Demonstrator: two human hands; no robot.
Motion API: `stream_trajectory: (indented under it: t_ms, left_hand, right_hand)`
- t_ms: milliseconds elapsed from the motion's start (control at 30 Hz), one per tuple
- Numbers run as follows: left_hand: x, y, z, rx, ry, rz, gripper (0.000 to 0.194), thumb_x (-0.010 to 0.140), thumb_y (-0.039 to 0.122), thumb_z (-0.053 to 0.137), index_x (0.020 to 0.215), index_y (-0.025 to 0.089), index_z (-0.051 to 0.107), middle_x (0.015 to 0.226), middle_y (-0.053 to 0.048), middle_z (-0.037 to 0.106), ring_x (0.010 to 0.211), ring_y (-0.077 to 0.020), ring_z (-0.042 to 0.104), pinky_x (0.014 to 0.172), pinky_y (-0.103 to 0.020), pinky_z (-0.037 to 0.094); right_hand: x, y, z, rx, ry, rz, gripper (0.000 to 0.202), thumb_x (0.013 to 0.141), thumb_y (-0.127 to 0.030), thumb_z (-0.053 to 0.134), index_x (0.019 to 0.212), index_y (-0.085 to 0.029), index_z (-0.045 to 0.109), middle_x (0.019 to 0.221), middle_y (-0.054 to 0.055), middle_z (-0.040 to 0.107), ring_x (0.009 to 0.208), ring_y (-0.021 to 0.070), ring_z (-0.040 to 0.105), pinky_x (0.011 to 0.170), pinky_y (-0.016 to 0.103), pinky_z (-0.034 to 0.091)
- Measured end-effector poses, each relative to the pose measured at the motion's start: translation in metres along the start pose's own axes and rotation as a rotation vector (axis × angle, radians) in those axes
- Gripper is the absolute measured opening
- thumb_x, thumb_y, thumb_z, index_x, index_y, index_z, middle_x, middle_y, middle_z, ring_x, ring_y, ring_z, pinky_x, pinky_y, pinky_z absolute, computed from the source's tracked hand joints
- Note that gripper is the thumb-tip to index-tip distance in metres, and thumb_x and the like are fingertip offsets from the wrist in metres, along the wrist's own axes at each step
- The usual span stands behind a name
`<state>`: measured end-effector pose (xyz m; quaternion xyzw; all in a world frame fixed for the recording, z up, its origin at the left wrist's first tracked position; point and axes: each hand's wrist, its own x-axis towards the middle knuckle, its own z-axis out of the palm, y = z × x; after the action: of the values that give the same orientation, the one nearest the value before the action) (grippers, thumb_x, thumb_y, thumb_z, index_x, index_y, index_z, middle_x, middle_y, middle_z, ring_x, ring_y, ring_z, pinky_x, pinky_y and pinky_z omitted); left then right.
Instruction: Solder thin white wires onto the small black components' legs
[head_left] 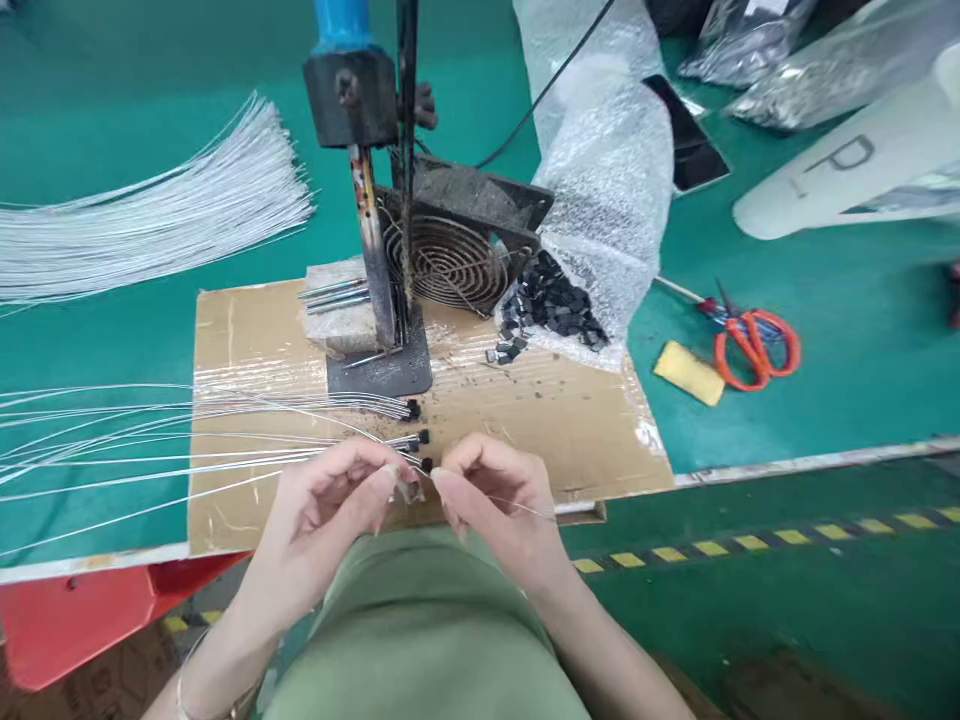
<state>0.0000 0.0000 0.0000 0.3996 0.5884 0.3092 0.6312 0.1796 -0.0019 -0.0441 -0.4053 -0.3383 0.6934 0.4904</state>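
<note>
In the head view, my left hand [334,500] and my right hand [502,495] meet close together at the front edge of the cardboard, thumbs against fingers. A small translucent scrap [409,490] shows at the fingertips of my left hand; its kind is unclear. My right hand pinches a thin pale wire [517,505], which trails past the palm to the right. Just beyond the fingertips lie long white wires [247,462] with small black ends [422,437]. They run off to the left in loose groups.
A soldering stand [373,240] with a blue top and a dirty fan [450,255] stand on the cardboard [585,430]. Small black parts [555,305] lie on bubble wrap [600,180]. Orange scissors [757,350] and a yellow sponge [688,373] are right; a white wire bundle [165,230] is left.
</note>
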Motion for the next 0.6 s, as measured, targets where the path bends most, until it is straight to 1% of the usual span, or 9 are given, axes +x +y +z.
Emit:
stream_trajectory:
  t_ms: [100,200,267,333,400,433,533,567,600]
  left_hand:
    - [0.005,0.001,0.001,-0.063,-0.064,-0.024,0.028,0.097,0.046,0.071,0.094,0.020,0.078,0.062,0.002,0.057,0.060,-0.0103,0.046,0.060,-0.026,0.031]
    - [0.008,-0.001,0.001,-0.083,-0.071,-0.024,0.024,0.096,0.042,0.073,0.090,0.019,0.076,0.064,0.003,0.057,0.058,-0.0087,0.046,0.057,-0.024,0.031]
    - [0.009,-0.003,0.001,-0.046,-0.063,0.012,0.019,0.096,0.037,0.074,0.089,0.020,0.074,0.067,0.003,0.059,0.057,-0.0080,0.046,0.053,-0.022,0.032]
    - [0.010,-0.007,0.000,0.058,-0.054,0.100,0.013,0.096,0.031,0.074,0.088,0.020,0.073,0.071,0.002,0.064,0.060,-0.0088,0.050,0.053,-0.022,0.036]
    - [0.011,-0.011,-0.002,0.232,-0.026,0.273,0.007,0.097,0.021,0.072,0.090,0.021,0.072,0.076,0.000,0.069,0.066,-0.0111,0.059,0.058,-0.022,0.044]
    - [0.011,-0.013,-0.003,0.341,-0.003,0.401,0.007,0.096,0.015,0.071,0.093,0.021,0.072,0.080,-0.001,0.071,0.070,-0.0123,0.063,0.063,-0.023,0.048]
    - [0.012,-0.019,-0.006,0.652,0.053,0.881,0.025,0.091,-0.001,0.068,0.102,0.021,0.070,0.091,-0.003,0.077,0.080,-0.0155,0.070,0.073,-0.027,0.055]
    - [0.011,-0.020,-0.007,0.710,0.078,0.993,0.029,0.089,-0.003,0.067,0.104,0.021,0.070,0.094,-0.004,0.077,0.082,-0.0166,0.072,0.075,-0.029,0.056]
    - [0.010,-0.021,-0.009,0.722,0.129,1.034,0.030,0.088,-0.004,0.066,0.105,0.021,0.070,0.095,-0.004,0.078,0.082,-0.0171,0.072,0.075,-0.029,0.056]
  right_hand:
    - [0.000,0.000,0.000,0.020,-0.025,0.033,0.033,0.090,-0.036,0.081,0.070,-0.019,0.061,0.054,-0.006,0.055,0.046,0.0062,0.041,0.046,0.020,0.031]
    - [0.000,0.000,0.000,0.015,-0.040,0.037,0.033,0.090,-0.036,0.080,0.069,-0.019,0.061,0.054,-0.006,0.054,0.046,0.0062,0.040,0.046,0.021,0.031]
    - [0.000,-0.001,0.000,0.002,-0.043,0.031,0.033,0.090,-0.035,0.081,0.068,-0.019,0.061,0.054,-0.006,0.054,0.047,0.0061,0.040,0.046,0.021,0.031]
    - [0.000,0.000,0.000,-0.005,-0.047,0.037,0.034,0.090,-0.035,0.081,0.068,-0.019,0.061,0.054,-0.006,0.054,0.047,0.0060,0.040,0.046,0.021,0.030]
    - [-0.001,0.001,0.000,-0.002,-0.051,0.056,0.034,0.090,-0.036,0.080,0.068,-0.019,0.061,0.053,-0.006,0.054,0.046,0.0060,0.040,0.046,0.021,0.030]
    - [-0.001,0.003,-0.001,0.006,-0.054,0.069,0.034,0.091,-0.036,0.080,0.069,-0.019,0.060,0.053,-0.006,0.054,0.045,0.0060,0.040,0.045,0.021,0.030]
    - [-0.002,0.010,-0.004,0.067,-0.068,0.101,0.033,0.092,-0.036,0.079,0.071,-0.019,0.060,0.050,-0.007,0.053,0.041,0.0058,0.038,0.043,0.021,0.029]
    - [-0.003,0.012,-0.005,0.098,-0.063,0.097,0.032,0.093,-0.036,0.078,0.072,-0.020,0.061,0.050,-0.007,0.053,0.040,0.0058,0.038,0.042,0.021,0.028]
    - [-0.003,0.014,-0.006,0.129,-0.053,0.083,0.031,0.094,-0.035,0.077,0.073,-0.020,0.060,0.049,-0.008,0.052,0.040,0.0057,0.037,0.042,0.021,0.028]
